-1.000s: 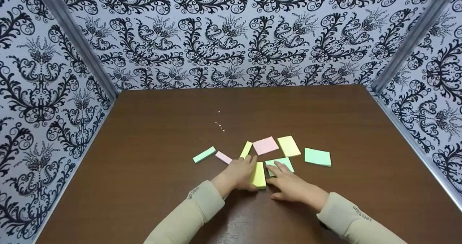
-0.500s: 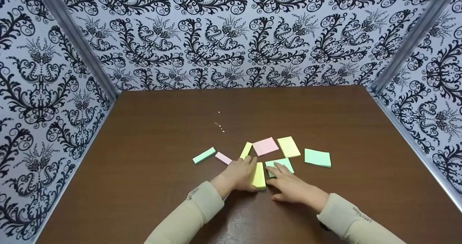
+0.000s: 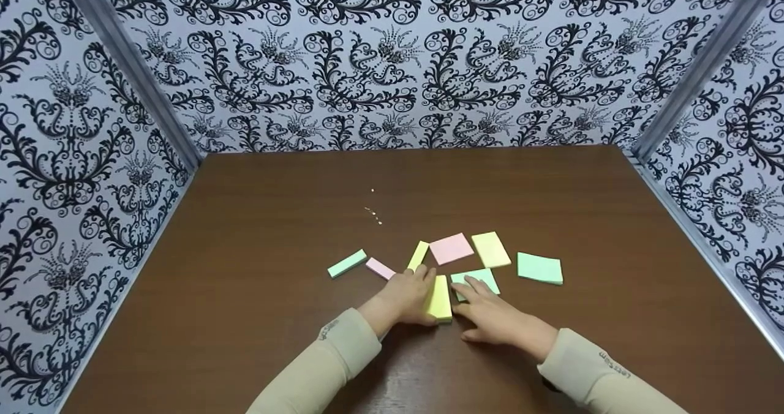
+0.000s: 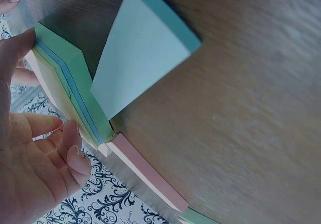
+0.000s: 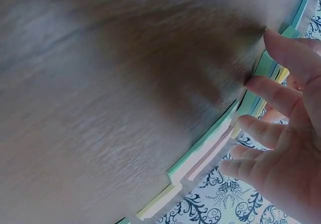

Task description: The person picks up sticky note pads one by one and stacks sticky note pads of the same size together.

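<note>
My left hand grips a thick stack of sticky notes, thumb at the near edge and fingers at the far side. On top the stack is yellow; green and blue layers show along its side in the left wrist view. A pale blue pad lies under my left wrist, hidden in the head view. Just right of the stack, my right hand is spread low, fingers loosely extended over a green pad. Its index fingertip is beside the stack; whether it touches is unclear.
Beyond the hands lie a pink pad, a yellow pad and another green pad. Narrow yellow, pink and green strips lie to the left. Small white specks dot the brown table.
</note>
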Demonstrator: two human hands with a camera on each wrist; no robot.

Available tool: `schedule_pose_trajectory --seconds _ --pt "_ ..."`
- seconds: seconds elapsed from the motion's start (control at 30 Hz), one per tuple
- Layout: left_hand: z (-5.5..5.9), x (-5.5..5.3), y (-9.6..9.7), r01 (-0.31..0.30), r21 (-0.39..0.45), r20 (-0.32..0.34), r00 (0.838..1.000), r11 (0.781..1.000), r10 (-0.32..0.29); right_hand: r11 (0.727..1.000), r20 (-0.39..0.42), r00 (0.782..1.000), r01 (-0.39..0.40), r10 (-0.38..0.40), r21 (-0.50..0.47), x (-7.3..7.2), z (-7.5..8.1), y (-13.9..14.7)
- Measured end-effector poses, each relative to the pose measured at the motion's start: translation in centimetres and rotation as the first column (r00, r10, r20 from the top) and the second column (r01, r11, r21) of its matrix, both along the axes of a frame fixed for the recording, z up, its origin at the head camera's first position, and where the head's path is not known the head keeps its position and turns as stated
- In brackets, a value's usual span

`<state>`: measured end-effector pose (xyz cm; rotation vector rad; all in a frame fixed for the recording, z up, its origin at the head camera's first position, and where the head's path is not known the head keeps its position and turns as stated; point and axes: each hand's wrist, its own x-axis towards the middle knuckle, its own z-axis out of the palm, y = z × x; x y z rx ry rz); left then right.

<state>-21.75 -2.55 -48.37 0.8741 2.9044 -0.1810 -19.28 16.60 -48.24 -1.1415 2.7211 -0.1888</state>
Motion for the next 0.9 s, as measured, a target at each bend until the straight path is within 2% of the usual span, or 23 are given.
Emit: schedule_pose_trajectory --seconds 0.27,0.67,0.9 --pt "-0.1 0.1 0.1 0.013 -0.002 -0.022 1.0 1.0 -0.013 0.997 -0.044 0.998 -0.037 0.04 0.061 0.1 0.2 -0.6" --pt "-0.3 -0.1 0.1 -0.006 0.064 0.044 0.999 0.998 0.003 0.997 -0.039 0.999 -0.032 0.035 0.063 0.3 0.4 -1.0" --pt "-0.4 -0.2 0.2 -0.023 0.099 0.054 0.998 0.995 0.018 0.999 -0.019 0.999 -0.027 0.028 0.043 0.4 0.3 -1.2"
